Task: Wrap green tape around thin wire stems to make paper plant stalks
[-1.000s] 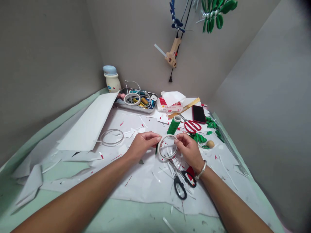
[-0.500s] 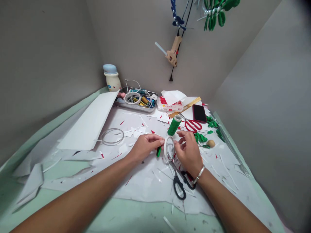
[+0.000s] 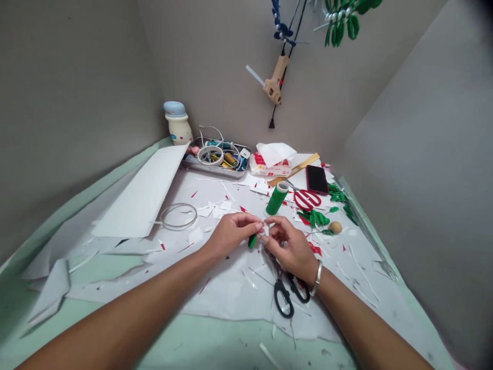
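My left hand (image 3: 234,232) is closed in a pinch, with a green leaf (image 3: 252,240) hanging just under its fingertips. Close beside it, my right hand (image 3: 289,247) has its fingers bent round a small roll of white tape (image 3: 265,229), mostly hidden now between the two hands. The fingertips of both hands nearly meet. Directly beneath my right hand lie black-handled scissors (image 3: 284,299), their blades partly covered. A spool of green thread (image 3: 277,198) stands upright just beyond the hands.
Red-handled scissors (image 3: 307,199), a phone (image 3: 317,180), green leaves (image 3: 316,218) and a wooden ball (image 3: 335,227) lie to the right. A metal tray (image 3: 215,171) of supplies stands behind. White card (image 3: 140,195) and coiled wire (image 3: 177,217) are left. A glue gun (image 3: 275,82) hangs above.
My right hand has moved left toward my left hand. The tape roll, a clear ring facing me before, is now mostly hidden between the fingers. My left hand stays nearly still.
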The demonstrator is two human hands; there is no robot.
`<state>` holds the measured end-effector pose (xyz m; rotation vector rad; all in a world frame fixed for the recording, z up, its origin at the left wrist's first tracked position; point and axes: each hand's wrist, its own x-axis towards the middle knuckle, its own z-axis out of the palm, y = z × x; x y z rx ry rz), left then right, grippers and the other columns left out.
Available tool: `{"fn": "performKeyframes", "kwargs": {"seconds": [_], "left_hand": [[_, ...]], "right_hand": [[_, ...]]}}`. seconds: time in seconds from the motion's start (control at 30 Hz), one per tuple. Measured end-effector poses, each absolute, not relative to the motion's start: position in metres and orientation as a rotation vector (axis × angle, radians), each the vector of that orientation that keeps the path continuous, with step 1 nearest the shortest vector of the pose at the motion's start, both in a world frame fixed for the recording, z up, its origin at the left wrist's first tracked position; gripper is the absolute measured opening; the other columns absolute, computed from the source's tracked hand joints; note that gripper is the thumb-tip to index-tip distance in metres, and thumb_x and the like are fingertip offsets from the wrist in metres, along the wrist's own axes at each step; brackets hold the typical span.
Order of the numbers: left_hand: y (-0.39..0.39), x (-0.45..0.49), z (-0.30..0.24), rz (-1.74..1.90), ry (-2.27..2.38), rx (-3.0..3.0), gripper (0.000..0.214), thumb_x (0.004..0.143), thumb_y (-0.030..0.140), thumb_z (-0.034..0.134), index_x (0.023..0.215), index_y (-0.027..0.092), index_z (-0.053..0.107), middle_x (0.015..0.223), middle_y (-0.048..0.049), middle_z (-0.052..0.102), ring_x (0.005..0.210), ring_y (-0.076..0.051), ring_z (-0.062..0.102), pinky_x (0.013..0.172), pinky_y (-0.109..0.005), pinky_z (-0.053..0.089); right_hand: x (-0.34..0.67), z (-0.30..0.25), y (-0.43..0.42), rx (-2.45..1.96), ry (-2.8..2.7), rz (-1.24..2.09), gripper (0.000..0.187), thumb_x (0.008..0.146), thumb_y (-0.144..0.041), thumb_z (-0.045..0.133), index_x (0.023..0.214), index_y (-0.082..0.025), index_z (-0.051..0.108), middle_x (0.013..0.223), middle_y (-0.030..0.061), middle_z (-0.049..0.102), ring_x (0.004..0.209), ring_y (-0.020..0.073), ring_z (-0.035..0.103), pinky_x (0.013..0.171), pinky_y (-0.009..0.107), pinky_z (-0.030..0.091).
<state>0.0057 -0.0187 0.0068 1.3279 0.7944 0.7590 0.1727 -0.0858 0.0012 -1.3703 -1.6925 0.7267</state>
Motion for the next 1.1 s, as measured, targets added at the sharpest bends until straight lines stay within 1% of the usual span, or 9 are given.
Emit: {"fn": "performKeyframes", "kwargs": {"seconds": [0.13, 0.27, 0.37, 0.5, 0.6, 0.83, 1.1], "left_hand": [[-0.018, 0.006, 0.006, 0.731, 0.767, 1.354, 0.021, 0.074, 0.032, 0.068, 0.084, 0.014, 0.068, 0.068, -0.002, 0.066, 0.066, -0.012, 0.06, 0.066, -0.025, 0.045], [-0.019, 0.006, 0.007, 0.734, 0.765, 1.441, 0.02, 0.075, 0.033, 0.066, 0.082, 0.015, 0.068, 0.067, -0.0009, 0.065, 0.064, -0.011, 0.057, 0.064, -0.024, 0.044], [-0.021, 0.007, 0.009, 0.763, 0.796, 1.487, 0.021, 0.076, 0.035, 0.065, 0.084, 0.016, 0.069, 0.07, -0.0009, 0.066, 0.065, -0.012, 0.057, 0.065, -0.025, 0.044], [-0.025, 0.009, 0.012, 0.827, 0.835, 1.547, 0.019, 0.076, 0.033, 0.065, 0.085, 0.017, 0.071, 0.079, -0.0023, 0.069, 0.072, -0.013, 0.059, 0.07, -0.025, 0.045], [-0.027, 0.01, 0.013, 0.838, 0.839, 1.586, 0.019, 0.077, 0.032, 0.064, 0.087, 0.018, 0.072, 0.084, -0.0024, 0.071, 0.077, -0.014, 0.061, 0.074, -0.026, 0.046], [-0.028, 0.01, 0.01, 0.835, 0.873, 1.671, 0.02, 0.078, 0.033, 0.062, 0.089, 0.02, 0.073, 0.088, -0.0031, 0.072, 0.081, -0.016, 0.062, 0.078, -0.028, 0.047], [-0.029, 0.01, 0.009, 0.833, 0.902, 1.725, 0.021, 0.079, 0.035, 0.061, 0.086, 0.02, 0.073, 0.085, -0.0027, 0.072, 0.078, -0.016, 0.062, 0.076, -0.027, 0.047]], "right_hand": [[0.174, 0.002, -0.086, -1.377, -1.647, 0.742, 0.023, 0.084, -0.024, 0.053, 0.107, -0.022, 0.051, 0.071, -0.0033, 0.054, 0.062, 0.0115, 0.054, 0.058, 0.023, 0.043], [0.176, 0.002, -0.086, -1.401, -1.565, 0.713, 0.016, 0.085, -0.027, 0.053, 0.101, -0.022, 0.055, 0.073, -0.0028, 0.052, 0.062, 0.0112, 0.051, 0.057, 0.023, 0.042], [0.177, 0.001, -0.085, -1.362, -1.5, 0.701, 0.014, 0.087, -0.029, 0.051, 0.098, -0.021, 0.056, 0.07, -0.0033, 0.051, 0.06, 0.011, 0.048, 0.056, 0.023, 0.04], [0.177, 0.0, -0.085, -1.321, -1.46, 0.743, 0.015, 0.089, -0.032, 0.049, 0.097, -0.021, 0.056, 0.067, -0.0039, 0.05, 0.057, 0.0107, 0.045, 0.055, 0.023, 0.038], [0.176, 0.002, -0.086, -1.36, -1.489, 0.702, 0.014, 0.088, -0.029, 0.05, 0.097, -0.021, 0.057, 0.065, -0.0044, 0.051, 0.056, 0.0104, 0.045, 0.055, 0.023, 0.037], [0.174, 0.007, -0.089, -1.434, -1.538, 0.593, 0.013, 0.085, -0.025, 0.051, 0.096, -0.02, 0.056, 0.063, -0.0046, 0.054, 0.052, 0.0098, 0.046, 0.052, 0.022, 0.038], [0.171, 0.011, -0.09, -1.508, -1.606, 0.519, 0.012, 0.086, -0.027, 0.051, 0.091, -0.02, 0.059, 0.062, -0.0036, 0.057, 0.051, 0.0102, 0.046, 0.051, 0.022, 0.037]]}}
